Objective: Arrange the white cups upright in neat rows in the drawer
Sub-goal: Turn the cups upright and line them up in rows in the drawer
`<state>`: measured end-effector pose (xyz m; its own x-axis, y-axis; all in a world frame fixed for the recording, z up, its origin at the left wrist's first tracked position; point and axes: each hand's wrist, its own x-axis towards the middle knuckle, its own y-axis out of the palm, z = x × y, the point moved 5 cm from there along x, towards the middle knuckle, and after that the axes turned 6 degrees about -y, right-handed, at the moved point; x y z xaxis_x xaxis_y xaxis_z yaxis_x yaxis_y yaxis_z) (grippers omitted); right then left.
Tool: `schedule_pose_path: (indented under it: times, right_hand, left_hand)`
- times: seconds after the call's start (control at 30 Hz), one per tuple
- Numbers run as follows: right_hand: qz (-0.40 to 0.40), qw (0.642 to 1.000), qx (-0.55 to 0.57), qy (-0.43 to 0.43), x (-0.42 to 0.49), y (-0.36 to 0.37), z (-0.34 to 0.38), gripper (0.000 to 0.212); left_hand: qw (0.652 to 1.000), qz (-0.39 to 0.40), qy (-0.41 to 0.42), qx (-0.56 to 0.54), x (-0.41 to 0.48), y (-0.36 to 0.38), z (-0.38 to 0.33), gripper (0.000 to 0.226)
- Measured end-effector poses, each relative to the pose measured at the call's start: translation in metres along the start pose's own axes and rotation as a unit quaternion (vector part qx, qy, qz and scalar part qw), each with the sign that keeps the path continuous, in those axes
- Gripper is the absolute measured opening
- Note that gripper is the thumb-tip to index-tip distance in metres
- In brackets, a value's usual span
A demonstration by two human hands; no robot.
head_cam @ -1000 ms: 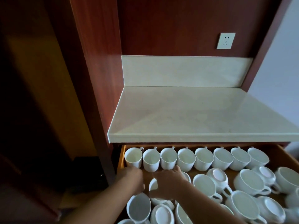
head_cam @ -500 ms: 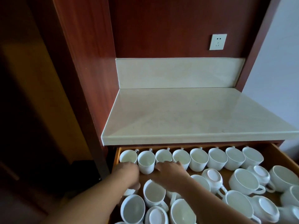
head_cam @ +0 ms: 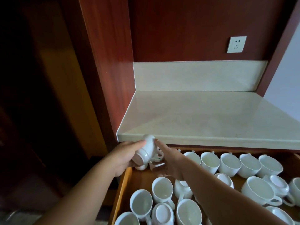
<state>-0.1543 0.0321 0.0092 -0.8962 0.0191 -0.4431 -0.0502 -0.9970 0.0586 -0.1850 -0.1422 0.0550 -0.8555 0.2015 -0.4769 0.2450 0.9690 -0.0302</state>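
Cups (head_cam: pixel 229 164): plain white, no pattern; held cup (head_cam: pixel 148 151) likewise white.
Drawer (head_cam: pixel 121 189): orange-tan wood.
Countertop (head_cam: pixel 203 116) and backsplash (head_cam: pixel 194 76): cream, faintly mottled.
Cabinet panelling (head_cam: pixel 178 26): reddish-brown wood grain.
Socket plate (head_cam: pixel 236 44), upper right of frame: white.
Wall (head_cam: pixel 285 82), right edge: pale blue-grey.
Left of frame: near black, with a dull yellow panel (head_cam: pixel 65 75).

No readable text, labels, brands, numbers or signs.
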Motion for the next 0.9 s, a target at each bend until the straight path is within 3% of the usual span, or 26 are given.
schedule_pose_path:
  times: [0.13,0.27,0.33,0.43,0.5,0.53,0.57,0.63,0.67,0.7,0.77,0.9]
  right_hand:
    - [-0.002,0.993,0.105,-0.050,-0.003,0.004,0.008,0.072]
    - [0.085,0.984,-0.038,-0.150,-0.018,0.006,0.026,0.044]
    - [0.124,0.972,-0.090,-0.180,-0.022,0.012,0.034,0.042]
    - [0.115,0.964,-0.126,-0.203,-0.023,0.014,0.036,0.035]
    - [0.025,0.954,-0.214,-0.208,-0.018,0.004,0.032,0.027]
    - [-0.014,0.938,-0.281,-0.200,-0.016,-0.002,0.027,0.031]
    - [-0.034,0.894,-0.400,-0.198,-0.012,-0.007,0.020,0.033]
    - [0.002,0.768,-0.613,-0.187,-0.008,-0.004,-0.004,0.036]
    - [0.017,0.724,-0.668,-0.171,-0.007,-0.003,-0.017,0.043]
    - [0.028,0.716,-0.684,-0.137,-0.009,-0.003,-0.029,0.053]
    - [0.023,0.735,-0.669,-0.108,-0.011,-0.001,-0.043,0.063]
    - [-0.006,0.730,-0.676,-0.098,-0.010,0.009,-0.055,0.075]
  left_hand:
    - [0.996,0.067,0.012,-0.055,-0.004,0.008,0.012,0.052]
    - [0.991,0.126,0.012,0.032,-0.008,0.000,0.008,0.079]
    - [0.983,0.150,0.025,0.102,-0.006,-0.003,0.003,0.079]
    - [0.980,0.105,0.074,0.156,0.000,-0.010,0.001,0.071]
    - [0.973,0.034,0.102,0.206,0.006,-0.013,0.007,0.066]
    - [0.967,0.001,0.106,0.231,0.007,-0.013,0.012,0.062]
    - [0.962,-0.025,0.110,0.250,0.008,-0.012,0.017,0.060]
    - [0.943,-0.066,0.125,0.301,0.011,-0.009,0.028,0.062]
    - [0.927,-0.084,0.129,0.342,0.014,-0.008,0.033,0.069]
    - [0.908,-0.098,0.129,0.387,0.017,-0.007,0.037,0.077]
    - [0.875,-0.117,0.113,0.456,0.023,-0.004,0.046,0.087]
    - [0.836,-0.115,0.100,0.527,0.029,0.004,0.058,0.081]
